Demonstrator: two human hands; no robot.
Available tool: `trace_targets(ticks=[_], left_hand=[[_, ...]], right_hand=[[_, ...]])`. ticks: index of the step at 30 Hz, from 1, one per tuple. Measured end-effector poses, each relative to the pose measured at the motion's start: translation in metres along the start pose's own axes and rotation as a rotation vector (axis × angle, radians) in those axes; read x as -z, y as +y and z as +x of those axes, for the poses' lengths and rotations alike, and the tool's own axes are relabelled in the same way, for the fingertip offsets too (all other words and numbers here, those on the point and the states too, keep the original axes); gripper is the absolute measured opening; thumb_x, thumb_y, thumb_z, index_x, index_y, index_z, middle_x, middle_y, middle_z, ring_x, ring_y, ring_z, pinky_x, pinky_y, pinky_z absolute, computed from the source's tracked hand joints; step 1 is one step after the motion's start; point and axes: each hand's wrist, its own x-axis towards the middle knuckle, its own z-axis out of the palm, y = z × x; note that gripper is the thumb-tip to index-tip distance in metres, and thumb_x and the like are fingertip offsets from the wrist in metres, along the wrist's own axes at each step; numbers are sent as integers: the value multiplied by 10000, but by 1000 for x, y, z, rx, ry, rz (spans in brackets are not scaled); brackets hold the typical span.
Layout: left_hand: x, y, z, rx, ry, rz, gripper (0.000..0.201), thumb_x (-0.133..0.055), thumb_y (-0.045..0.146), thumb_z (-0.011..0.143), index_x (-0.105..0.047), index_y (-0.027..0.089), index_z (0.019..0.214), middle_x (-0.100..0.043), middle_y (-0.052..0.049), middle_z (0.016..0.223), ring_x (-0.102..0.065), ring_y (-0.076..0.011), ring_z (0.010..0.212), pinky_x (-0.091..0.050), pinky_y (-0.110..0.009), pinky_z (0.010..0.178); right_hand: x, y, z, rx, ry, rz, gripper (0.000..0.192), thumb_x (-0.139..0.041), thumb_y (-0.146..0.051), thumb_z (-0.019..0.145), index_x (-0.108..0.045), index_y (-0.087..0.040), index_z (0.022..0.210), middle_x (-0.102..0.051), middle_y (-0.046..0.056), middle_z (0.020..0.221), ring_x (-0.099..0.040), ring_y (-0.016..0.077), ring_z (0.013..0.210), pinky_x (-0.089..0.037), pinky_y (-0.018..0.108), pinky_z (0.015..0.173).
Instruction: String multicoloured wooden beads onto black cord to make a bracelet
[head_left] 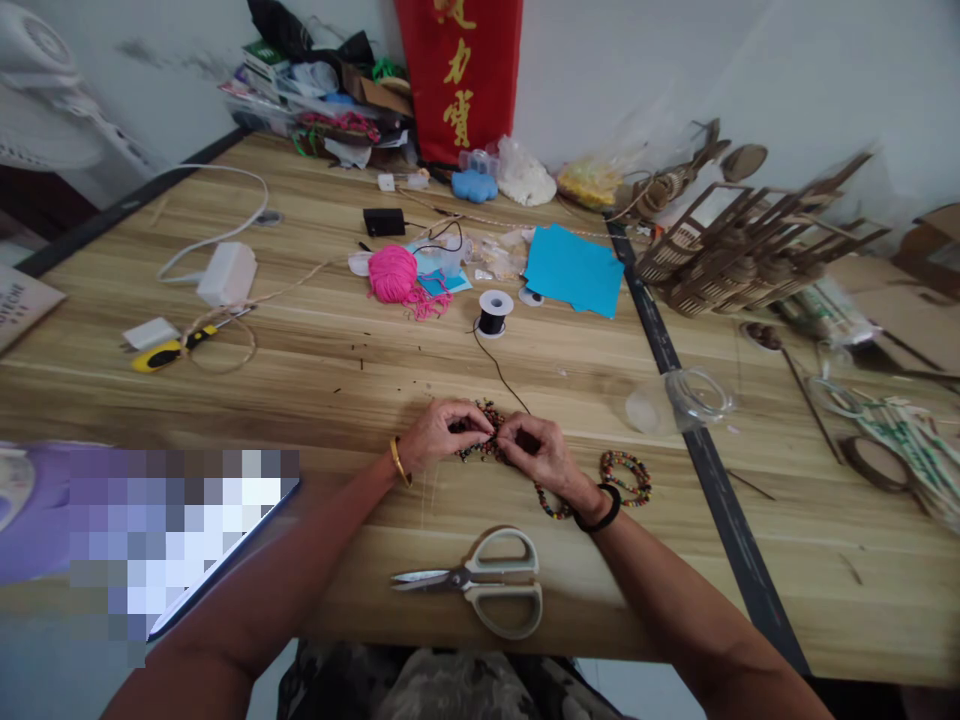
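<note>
Over a small heap of colourful beads (489, 412), my left hand (441, 432) and my right hand (541, 450) meet fingertip to fingertip. Both are closed in a pinch. A black cord (504, 374) runs from a white-rimmed spool (495, 314) down to my right hand, whose fingers grip it. What the left fingertips pinch is too small to make out. A string of beads (553, 502) hangs out below my right hand and lies on the table. To its right rests a coiled bead bracelet (627, 478). Scissors (480, 580) lie nearer to me, blades pointing left.
A pink yarn ball (393, 274) and blue sheets (574, 270) lie farther back. On the left are a yellow screwdriver (159, 356), a white adapter (228, 274) and a blurred-out screen (217, 530). Clear tubing (699, 396) and bamboo-like models (735, 250) stand at right.
</note>
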Motion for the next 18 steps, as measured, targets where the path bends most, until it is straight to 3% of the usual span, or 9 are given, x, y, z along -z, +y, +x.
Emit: trace_targets(ticks=[18], left_hand=[[0,-1,-1,21,28,7,148,-718,260,761,-723,116,792,-696,-66,782,-630,-149,746,-497,-264,718]], right_hand=[[0,1,0,6,2,4,193,-591,-324,878,-616,-160,779,-615,21,679,-504,109,569,-395,221,525]])
